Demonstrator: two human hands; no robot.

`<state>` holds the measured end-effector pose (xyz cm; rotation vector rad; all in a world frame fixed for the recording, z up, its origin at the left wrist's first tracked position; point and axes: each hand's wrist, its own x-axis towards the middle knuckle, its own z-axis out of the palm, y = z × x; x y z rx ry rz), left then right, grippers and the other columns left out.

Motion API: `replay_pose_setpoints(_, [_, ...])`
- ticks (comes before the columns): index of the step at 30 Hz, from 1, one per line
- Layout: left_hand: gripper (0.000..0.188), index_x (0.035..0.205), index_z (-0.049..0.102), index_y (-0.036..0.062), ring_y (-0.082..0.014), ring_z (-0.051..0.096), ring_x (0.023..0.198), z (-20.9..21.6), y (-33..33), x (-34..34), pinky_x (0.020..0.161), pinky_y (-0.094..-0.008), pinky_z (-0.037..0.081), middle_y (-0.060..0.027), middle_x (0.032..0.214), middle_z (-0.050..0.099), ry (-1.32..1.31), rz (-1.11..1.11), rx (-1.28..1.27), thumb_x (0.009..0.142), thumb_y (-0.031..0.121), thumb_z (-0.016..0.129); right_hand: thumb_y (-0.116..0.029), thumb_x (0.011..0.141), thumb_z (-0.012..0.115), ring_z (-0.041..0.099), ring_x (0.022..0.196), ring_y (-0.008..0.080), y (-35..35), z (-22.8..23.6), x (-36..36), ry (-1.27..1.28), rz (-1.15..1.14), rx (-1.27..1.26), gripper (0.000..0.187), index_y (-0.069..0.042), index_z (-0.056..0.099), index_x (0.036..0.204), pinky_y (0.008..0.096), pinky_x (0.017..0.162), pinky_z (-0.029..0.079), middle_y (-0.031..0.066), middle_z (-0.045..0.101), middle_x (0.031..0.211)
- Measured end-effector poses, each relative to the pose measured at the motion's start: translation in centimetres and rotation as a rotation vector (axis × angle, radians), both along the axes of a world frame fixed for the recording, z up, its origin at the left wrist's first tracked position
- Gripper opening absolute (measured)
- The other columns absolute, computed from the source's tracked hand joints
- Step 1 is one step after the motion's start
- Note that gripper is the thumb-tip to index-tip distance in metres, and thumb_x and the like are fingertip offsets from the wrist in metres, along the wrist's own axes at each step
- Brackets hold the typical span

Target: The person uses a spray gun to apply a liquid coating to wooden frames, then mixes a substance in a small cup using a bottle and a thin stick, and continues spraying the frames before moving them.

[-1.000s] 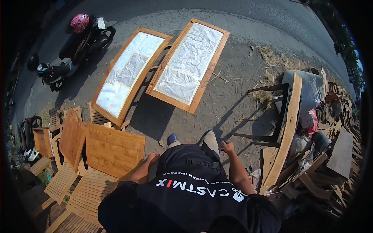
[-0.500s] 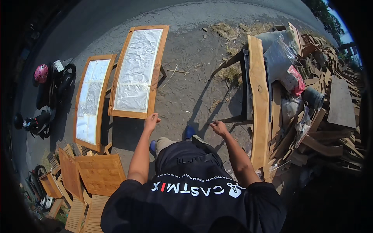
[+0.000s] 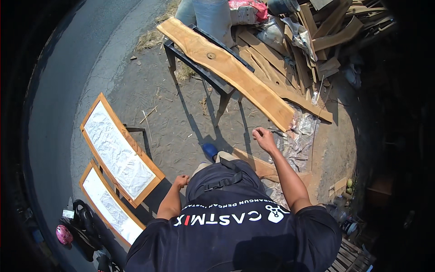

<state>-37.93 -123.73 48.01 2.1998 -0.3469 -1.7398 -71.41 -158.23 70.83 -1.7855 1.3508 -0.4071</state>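
Note:
My left hand (image 3: 182, 181) hangs beside my hip, its fingers curled in with nothing visible in them. It is nearest to the wooden-framed panel (image 3: 118, 146), whose middle is covered in crinkled white sheeting, but does not touch it. My right hand (image 3: 263, 138) is raised in front of me with bent fingers pressed together; a tiny pale spot shows at the fingertips, too small to name. Just beyond it is the near end of a long wooden plank (image 3: 244, 84) with a wavy edge and a dark knot. The plank lies across a dark stand (image 3: 199, 68).
A second covered panel (image 3: 106, 204) lies at the left, near a motorbike with a pink helmet (image 3: 64, 234). Scrap wood (image 3: 335, 27) is piled at the far right. Another board (image 3: 256, 163) and crumpled sheeting (image 3: 301, 140) lie on the ground by my right arm.
I have turned right: the panels have swung to the lower left and the plank now slants across in front of me. My left hand has dropped back from the panel's corner toward my hip.

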Motion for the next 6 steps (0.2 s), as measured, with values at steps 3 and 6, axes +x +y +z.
replay_pose_setpoints(3, [0.042, 0.120, 0.068, -0.0010, -0.0159, 0.067, 0.072, -0.9, -0.6, 1.4, 0.067, -0.0330, 0.054, -0.0086, 0.084, 0.073, 0.012, 0.018, -0.105, 0.094, 0.033, 0.066, -0.025, 0.099, 0.063, 0.073, 0.078, 0.0177, 4.1, -0.8, -5.4, 0.041, -0.192, 0.087, 0.029, 0.002, 0.072, 0.104, 0.0342, 0.074, 0.059, 0.0121, 0.074, 0.089])
replay_pose_setpoints(6, [0.048, 0.125, 0.065, -0.0033, -0.0158, 0.068, 0.072, -3.5, -3.4, 3.2, 0.070, -0.0336, 0.055, -0.0114, 0.084, 0.074, 0.044, 0.141, -0.314, 0.095, 0.034, 0.068, -0.025, 0.097, 0.065, 0.075, 0.075, 0.0220, 6.3, -4.5, -10.8, 0.019, -0.281, 0.094, 0.026, -0.002, 0.076, 0.102, 0.0346, 0.075, 0.060, 0.0123, 0.076, 0.085])
